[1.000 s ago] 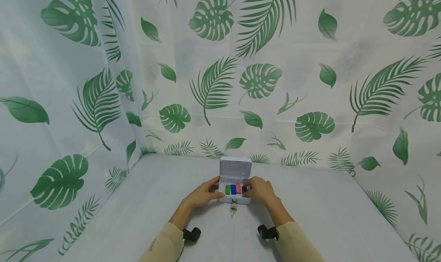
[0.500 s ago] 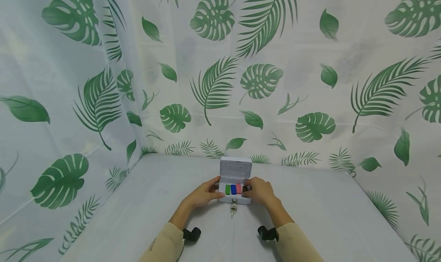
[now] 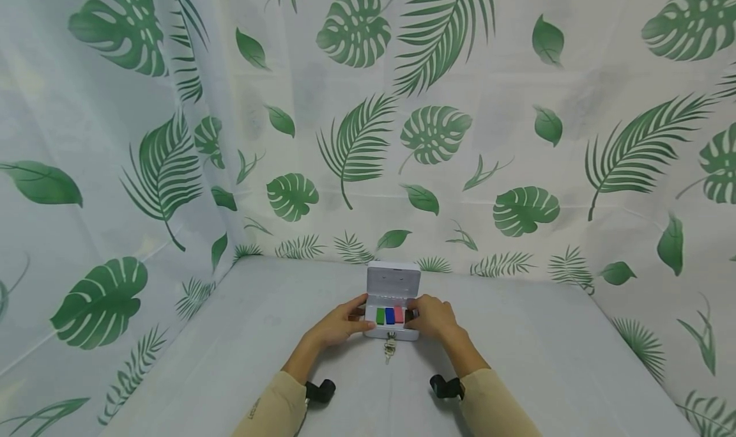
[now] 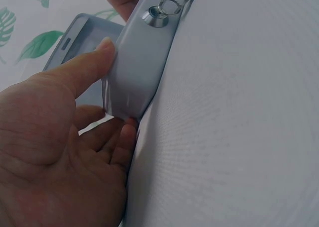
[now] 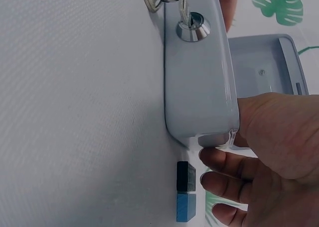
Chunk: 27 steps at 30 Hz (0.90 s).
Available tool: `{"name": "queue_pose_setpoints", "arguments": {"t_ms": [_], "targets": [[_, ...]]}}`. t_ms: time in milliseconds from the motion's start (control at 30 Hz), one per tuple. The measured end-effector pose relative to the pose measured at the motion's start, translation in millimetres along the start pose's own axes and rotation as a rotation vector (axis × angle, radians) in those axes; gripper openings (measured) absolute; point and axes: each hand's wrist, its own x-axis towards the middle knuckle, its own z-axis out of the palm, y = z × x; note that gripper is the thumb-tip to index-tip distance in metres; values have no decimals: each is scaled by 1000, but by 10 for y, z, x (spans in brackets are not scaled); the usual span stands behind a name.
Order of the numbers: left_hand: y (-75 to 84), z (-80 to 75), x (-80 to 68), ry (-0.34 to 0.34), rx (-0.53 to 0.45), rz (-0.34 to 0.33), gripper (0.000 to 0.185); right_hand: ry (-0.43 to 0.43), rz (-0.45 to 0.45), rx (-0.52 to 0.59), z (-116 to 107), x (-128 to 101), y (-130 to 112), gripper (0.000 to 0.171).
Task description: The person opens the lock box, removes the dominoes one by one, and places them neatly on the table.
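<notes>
At the left end of a white box (image 3: 376,333), the left grip (image 3: 339,325) holds on, thumb at the front rim, fingers about the side. The open box, on the desk (image 3: 391,402), looks stiff and smooth, best steadied by its ends. Inside, rightward, sit a green block (image 3: 380,315), a blue block (image 3: 390,316), a pink block (image 3: 398,314) and a black block (image 3: 409,315), probably light, best pinched by the edges. Whether the right grip (image 3: 435,317) beside them pinches the black one cannot be told; by its outer fingers is a black-and-blue piece (image 5: 186,192).
</notes>
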Motion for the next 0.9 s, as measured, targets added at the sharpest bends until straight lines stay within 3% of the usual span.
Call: {"name": "queue_pose_setpoints", "arguments": {"t_ms": [233,900], "targets": [[-8,11,-7,-1,19,4,82,10,3,3,32,1,8,36],[2,4,-10,-10,-11,10,82,140,-19,-25,77,-29,12,42]]}}
